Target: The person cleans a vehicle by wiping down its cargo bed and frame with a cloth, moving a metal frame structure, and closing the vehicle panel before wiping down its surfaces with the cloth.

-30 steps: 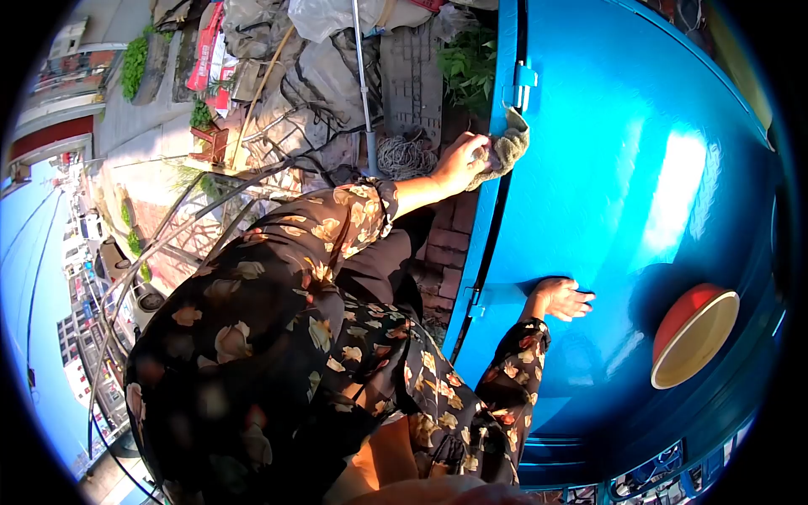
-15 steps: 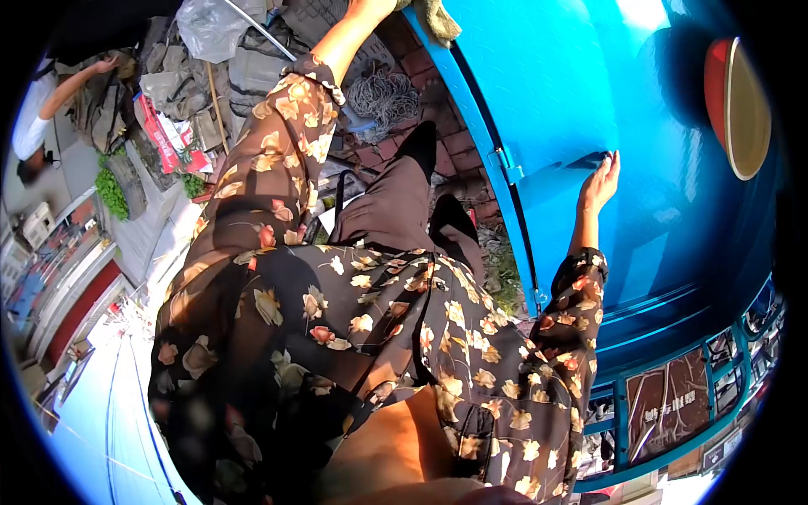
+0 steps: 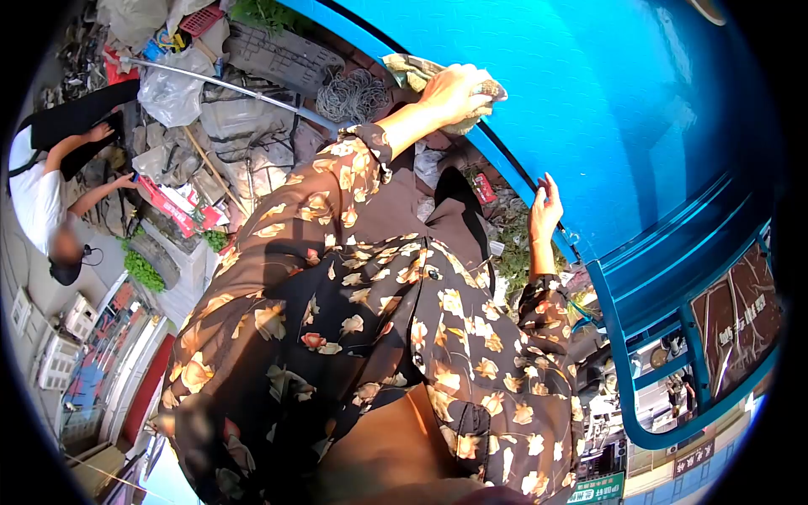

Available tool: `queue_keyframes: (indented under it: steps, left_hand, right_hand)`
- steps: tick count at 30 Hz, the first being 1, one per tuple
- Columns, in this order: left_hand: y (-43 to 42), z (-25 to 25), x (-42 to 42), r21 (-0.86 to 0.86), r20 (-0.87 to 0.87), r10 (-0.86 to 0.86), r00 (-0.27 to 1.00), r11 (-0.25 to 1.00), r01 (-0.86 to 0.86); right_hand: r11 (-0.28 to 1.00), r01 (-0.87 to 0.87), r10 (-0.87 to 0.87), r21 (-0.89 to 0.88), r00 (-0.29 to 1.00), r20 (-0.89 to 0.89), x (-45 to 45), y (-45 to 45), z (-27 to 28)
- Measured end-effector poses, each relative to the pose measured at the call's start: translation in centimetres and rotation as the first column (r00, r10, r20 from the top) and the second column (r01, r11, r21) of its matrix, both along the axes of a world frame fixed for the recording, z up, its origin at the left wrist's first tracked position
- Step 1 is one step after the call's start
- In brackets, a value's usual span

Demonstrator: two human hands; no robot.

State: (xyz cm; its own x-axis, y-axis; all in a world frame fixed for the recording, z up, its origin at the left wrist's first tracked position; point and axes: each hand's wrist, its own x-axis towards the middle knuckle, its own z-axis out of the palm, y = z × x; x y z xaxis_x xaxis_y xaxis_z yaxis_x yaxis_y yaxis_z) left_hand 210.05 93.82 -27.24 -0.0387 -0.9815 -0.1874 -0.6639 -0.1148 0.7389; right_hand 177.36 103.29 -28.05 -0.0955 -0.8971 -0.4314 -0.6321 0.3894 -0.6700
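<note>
My left hand (image 3: 454, 94) is closed around a crumpled, patterned cloth (image 3: 410, 72), bunched under the fingers. It rests at the edge of a glossy blue metal panel (image 3: 581, 101), close to the dark seam that runs along it. Lower on the same edge is my right hand (image 3: 545, 210), its fingers extended and nothing visible in them. Its fingertips appear to touch the panel's rim; the contact itself is not clear. Both arms wear dark floral sleeves.
A blue tubular rail (image 3: 619, 370) frames a brown board (image 3: 736, 324) at right. Left lie a metal pole (image 3: 227, 82), coiled grey rope (image 3: 352, 97), plastic bags (image 3: 171, 88) and a red box (image 3: 168, 204). Another person in a white shirt (image 3: 35, 172) bends at far left.
My left hand has come down and right with the cloth, onto the panel's edge. My right hand has slid from the panel's face left to its rim. The view has shifted.
</note>
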Motion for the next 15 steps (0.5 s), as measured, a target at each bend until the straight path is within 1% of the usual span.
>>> queue_keyframes:
  steps: [1, 2, 3, 4, 5, 6, 7, 8, 9, 10, 11, 13, 14, 15]
  left_hand:
    - [-1.0, 0.0, -0.3, 0.100, -0.194, 0.018, 0.981, 0.995, 0.001]
    - [-1.6, 0.0, -0.4, 0.037, -0.265, 0.124, 0.956, 0.992, -0.119]
    - [-2.8, 0.9, 0.4, 0.091, -0.366, 0.112, 0.924, 0.992, -0.085]
    - [-3.9, 1.8, 1.6, 0.141, -0.524, 0.169, 0.835, 0.984, -0.111]
    - [-4.9, 4.0, 3.3, 0.140, -0.601, 0.221, 0.768, 0.975, -0.171]
    - [-5.8, 5.0, 5.7, 0.081, -0.565, 0.230, 0.793, 0.971, -0.224]
    - [-6.6, 5.3, 8.3, -0.013, -0.547, 0.234, 0.804, 0.958, -0.287]
    - [-7.4, 5.9, 11.1, -0.137, -0.407, 0.257, 0.877, 0.932, -0.336]
    - [-8.0, 6.8, 13.3, -0.157, -0.437, 0.325, 0.839, 0.891, -0.427]
    - [-8.6, 5.3, 19.2, -0.249, -0.316, 0.367, 0.875, 0.858, -0.450]
    - [-8.9, 5.2, 21.9, -0.440, -0.142, 0.358, 0.923, 0.812, -0.383]
    - [-8.9, 5.0, 24.7, -0.470, -0.011, 0.398, 0.917, 0.807, -0.356]
    - [-9.1, 3.2, 26.9, -0.484, 0.118, 0.310, 0.943, 0.847, -0.218]
    - [-9.1, 0.7, 29.3, -0.315, 0.233, 0.214, 0.949, 0.939, -0.134]
  right_hand:
    - [1.000, -0.022, 0.022, 0.017, 0.999, 0.030, 1.2, -0.5, 0.9]
    - [0.999, -0.030, 0.029, 0.013, 0.997, 0.065, 1.6, -0.7, 1.0]
    - [0.999, -0.040, 0.039, 0.009, 0.993, 0.113, 1.1, -0.3, 0.6]
    - [0.999, -0.032, 0.032, 0.000, 0.994, 0.107, 0.7, -0.1, 0.9]
    - [1.000, -0.029, 0.029, -0.005, 0.994, 0.106, 0.1, 0.2, 1.3]
    - [0.999, -0.019, 0.021, -0.031, 0.997, 0.076, -0.6, 0.4, 1.6]
    - [0.999, -0.020, 0.020, -0.025, 1.000, 0.010, -1.5, 0.6, 2.1]
    - [0.999, 0.022, -0.022, -0.035, 1.000, 0.001, -2.9, 1.2, 1.7]
    - [0.997, 0.063, -0.063, -0.043, 0.998, -0.004, -4.2, 1.8, 1.1]
    - [0.995, 0.095, -0.096, -0.040, 0.995, -0.032, -2.4, 2.1, 0.5]
    - [0.991, 0.133, -0.133, -0.014, 0.991, -0.031, -2.8, 2.5, 0.8]
    - [0.979, 0.201, -0.201, -0.027, 0.980, -0.004, -3.9, 3.7, 0.0]
    - [0.977, 0.214, -0.214, -0.015, 0.977, 0.005, -4.2, 4.1, -0.1]
    - [0.974, 0.224, -0.224, -0.004, 0.974, 0.014, -4.4, 4.5, 0.0]
